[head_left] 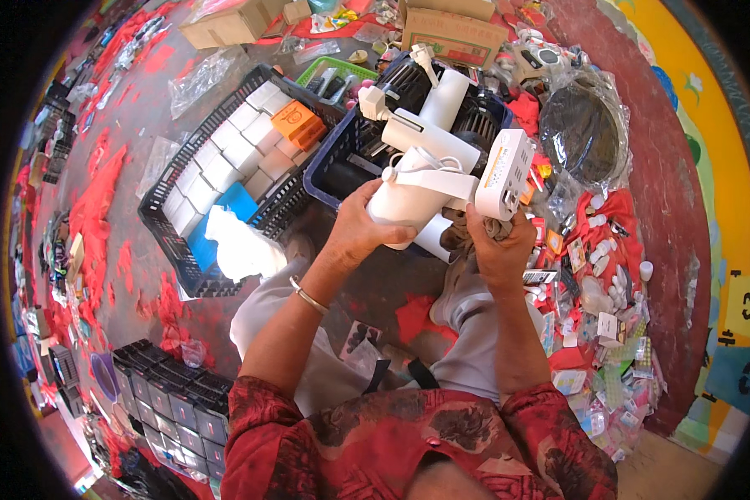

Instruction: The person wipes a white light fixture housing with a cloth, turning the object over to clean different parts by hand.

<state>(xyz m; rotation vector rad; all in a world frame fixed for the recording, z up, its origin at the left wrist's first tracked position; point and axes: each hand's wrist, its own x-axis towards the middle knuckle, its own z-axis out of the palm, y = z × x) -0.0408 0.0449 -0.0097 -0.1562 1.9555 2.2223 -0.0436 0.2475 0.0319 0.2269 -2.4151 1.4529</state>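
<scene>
Head view, left grip curled round cylinder, right grip pinching block

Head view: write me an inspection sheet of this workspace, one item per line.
Surface: grey floor, with red scraps strewn over it.
Job's things: white lamp, held near a dark blue basket containing white cylinders and black parts.
Clutter: small packages heaped on the right; black basket of white boxes on the left, an orange box among them.
Hands: left hand grips the lamp's body; right hand holds a brown cloth by the white box-shaped part.
Cables: white cord looped at the lamp; its ends are unclear.
Surroundings: cardboard boxes at the far side, painted wall on the right.
</scene>
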